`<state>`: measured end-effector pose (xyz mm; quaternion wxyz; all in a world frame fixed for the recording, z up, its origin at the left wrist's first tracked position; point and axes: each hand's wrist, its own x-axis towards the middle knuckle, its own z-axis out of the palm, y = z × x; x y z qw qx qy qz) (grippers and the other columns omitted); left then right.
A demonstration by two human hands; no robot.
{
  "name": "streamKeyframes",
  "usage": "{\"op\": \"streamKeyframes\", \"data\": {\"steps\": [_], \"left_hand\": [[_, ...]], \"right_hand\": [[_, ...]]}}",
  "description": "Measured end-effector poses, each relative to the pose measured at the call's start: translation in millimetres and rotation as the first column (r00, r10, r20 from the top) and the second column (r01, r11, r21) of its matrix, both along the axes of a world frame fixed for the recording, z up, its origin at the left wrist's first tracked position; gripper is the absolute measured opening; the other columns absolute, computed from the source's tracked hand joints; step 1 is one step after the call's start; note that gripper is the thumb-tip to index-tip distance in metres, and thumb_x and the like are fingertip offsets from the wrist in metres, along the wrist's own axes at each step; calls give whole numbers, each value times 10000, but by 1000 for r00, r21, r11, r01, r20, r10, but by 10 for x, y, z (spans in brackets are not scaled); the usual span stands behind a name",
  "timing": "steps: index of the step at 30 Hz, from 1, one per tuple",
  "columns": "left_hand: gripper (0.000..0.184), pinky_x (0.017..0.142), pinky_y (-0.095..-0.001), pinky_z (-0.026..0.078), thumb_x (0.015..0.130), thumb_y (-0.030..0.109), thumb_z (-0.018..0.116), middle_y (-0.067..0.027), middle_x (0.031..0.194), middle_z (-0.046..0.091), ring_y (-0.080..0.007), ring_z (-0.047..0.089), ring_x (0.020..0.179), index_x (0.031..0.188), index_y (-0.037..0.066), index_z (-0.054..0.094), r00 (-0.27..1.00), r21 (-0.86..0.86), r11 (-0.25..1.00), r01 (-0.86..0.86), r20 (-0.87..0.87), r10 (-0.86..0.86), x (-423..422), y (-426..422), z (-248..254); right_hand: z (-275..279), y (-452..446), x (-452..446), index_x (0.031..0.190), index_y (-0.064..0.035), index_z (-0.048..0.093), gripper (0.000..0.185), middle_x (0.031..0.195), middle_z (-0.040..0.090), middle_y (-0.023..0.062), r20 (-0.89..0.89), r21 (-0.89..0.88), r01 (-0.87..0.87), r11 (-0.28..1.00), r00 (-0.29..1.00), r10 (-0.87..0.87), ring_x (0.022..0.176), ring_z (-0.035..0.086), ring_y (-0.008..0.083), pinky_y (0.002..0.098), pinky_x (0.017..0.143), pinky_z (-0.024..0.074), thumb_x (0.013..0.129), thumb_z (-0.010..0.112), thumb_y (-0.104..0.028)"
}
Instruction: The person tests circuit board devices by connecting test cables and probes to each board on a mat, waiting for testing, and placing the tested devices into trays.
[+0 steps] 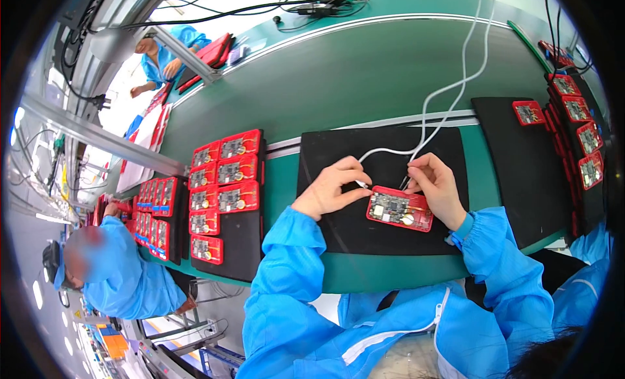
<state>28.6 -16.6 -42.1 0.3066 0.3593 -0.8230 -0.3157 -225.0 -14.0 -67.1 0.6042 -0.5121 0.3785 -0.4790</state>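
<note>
Above a flat black mat (351,241), your hands flank a shallow red plastic tray (423,220) bearing a grey circuit board (389,207); left hand (331,189) pinches a slim white cable (394,150), right (440,187) a thin dark-tipped lead (404,182). Steady, light fingertips should spare the components.

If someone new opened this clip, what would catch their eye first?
Most likely the red-cased circuit board on the central black mat, with the left hand and right hand holding white cables at its upper edge. Next, the rows of similar red units left of the mat.
</note>
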Motion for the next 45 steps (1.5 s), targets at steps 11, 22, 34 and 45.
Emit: {"op": "streamKeyframes", "data": {"steps": [11, 22, 34, 45], "left_hand": [[261, 493, -234, 305, 705, -5, 787, 19, 677, 564, -64, 353, 530, 935, 48, 675, 938, 181, 934, -308, -105, 330, -584, 336, 334], [186, 575, -237, 465, 733, -50, 740, -21, 683, 587, -89, 541, 596, 841, 26, 609, 909, 140, 909, -392, -92, 406, -691, 424, 314], [190, 594, -206, 456, 760, -105, 710, -30, 772, 659, -50, 556, 639, 905, 12, 674, 778, 326, 796, -511, -218, 589, -745, 596, 171], [183, 568, -215, 442, 731, -85, 751, -7, 656, 608, -51, 507, 586, 870, 14, 684, 830, 85, 850, -521, -184, 527, -724, 583, 44]], "right_hand": [[264, 95, 62, 933, -5, 620, 65, 823, 612, 69, -306, -462, -123, 878, 952, -27, 719, 645, 139, 259, 582, 519, 871, 634, 5], [310, -1, 30, 917, -43, 635, 131, 826, 631, 71, -438, -612, -293, 735, 899, -6, 697, 656, 215, 293, 586, 526, 806, 704, -35], [109, 32, 29, 866, -29, 617, 118, 790, 609, 84, -373, -647, -231, 727, 927, -37, 655, 630, 232, 307, 546, 511, 793, 709, -32], [56, 39, 33, 844, -33, 613, 89, 769, 575, 73, -391, -659, -241, 712, 919, -50, 628, 609, 203, 297, 537, 509, 811, 696, -44]]}}
